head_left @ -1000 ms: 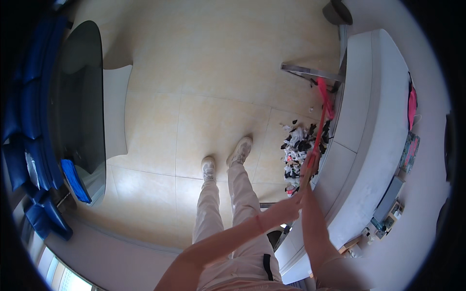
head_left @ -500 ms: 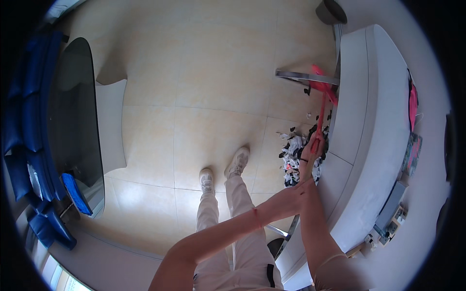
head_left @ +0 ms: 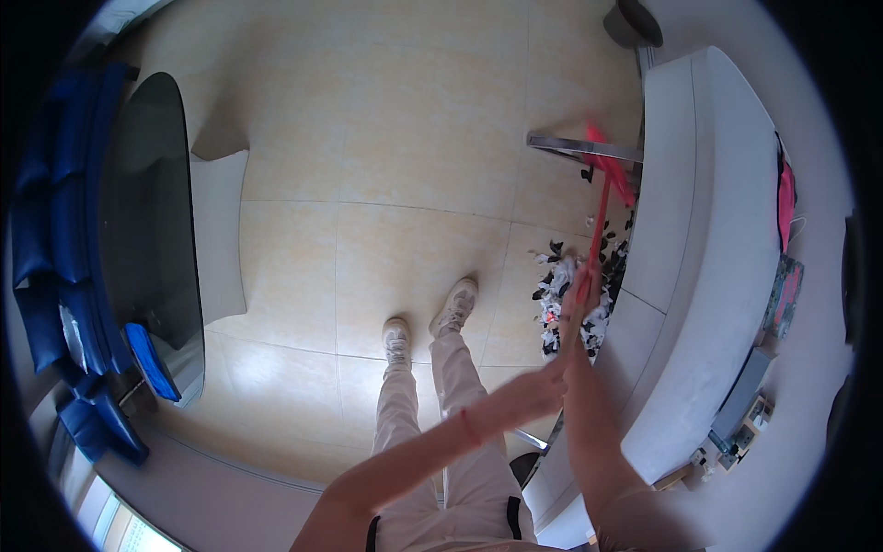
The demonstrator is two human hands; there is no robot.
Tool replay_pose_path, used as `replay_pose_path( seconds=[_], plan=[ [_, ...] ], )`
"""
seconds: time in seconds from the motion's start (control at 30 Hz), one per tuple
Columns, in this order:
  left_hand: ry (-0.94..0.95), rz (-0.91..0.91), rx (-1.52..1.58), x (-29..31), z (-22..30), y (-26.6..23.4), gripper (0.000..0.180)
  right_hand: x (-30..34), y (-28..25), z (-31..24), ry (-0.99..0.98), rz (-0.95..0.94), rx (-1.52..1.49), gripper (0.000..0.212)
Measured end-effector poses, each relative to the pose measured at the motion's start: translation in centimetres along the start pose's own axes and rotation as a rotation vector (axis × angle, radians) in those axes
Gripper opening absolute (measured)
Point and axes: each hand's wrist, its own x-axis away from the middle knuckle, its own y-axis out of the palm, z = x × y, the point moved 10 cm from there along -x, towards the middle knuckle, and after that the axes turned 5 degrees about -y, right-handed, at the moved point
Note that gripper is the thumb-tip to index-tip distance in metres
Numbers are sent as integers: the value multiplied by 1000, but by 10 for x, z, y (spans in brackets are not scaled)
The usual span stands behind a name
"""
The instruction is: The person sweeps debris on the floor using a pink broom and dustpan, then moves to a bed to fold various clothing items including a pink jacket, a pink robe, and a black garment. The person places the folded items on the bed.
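Observation:
A broom with a red head (head_left: 612,175) and a long stick reaches along the foot of the white cabinet, its head partly behind a metal leg (head_left: 579,147). Lower down the stick, my right hand (head_left: 581,287) is closed around it. My left hand (head_left: 543,391) is wrapped around the stick's upper end, beside my right forearm. Black and white scraps (head_left: 558,276) are heaped on the floor under and around my right hand. A few dark bits are scattered between the heap and the broom head.
The long white cabinet (head_left: 676,212) runs along the right, with a dark bin (head_left: 632,25) beyond its far end. At left are a dark glass-topped table (head_left: 147,221) on a pale base and a blue sofa (head_left: 55,184). My shoes (head_left: 455,304) stand on the tiles.
Both hands have shifted slightly left with the broom, and the stick's angle has changed a little. The broom head remains near the metal leg.

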Motion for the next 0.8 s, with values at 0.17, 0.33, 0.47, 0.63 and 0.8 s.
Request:
replay_pose_path(
  seconds=[0.17, 0.33, 0.47, 0.63, 0.8],
  plan=[
    [12, -100, -6, 61, 86, -37, 7, 78, -67, -81, -32, -137, 144, 19],
    [-1, -29, 174, 93, 107, -68, 5, 83, -96, -132, -112, -92, 150, 16],
    [30, -44, -95, 74, 76, -4, 7, 46, -58, -84, -68, -98, 140, 12],
    [-19, 139, 198, 32, 34, 19, 8, 40, -39, -19, -77, -98, 148, 12],
    [-13, -10, 224, 81, 82, -3, 8, 101, -76, -63, -11, -210, 114, 9]
  ],
)
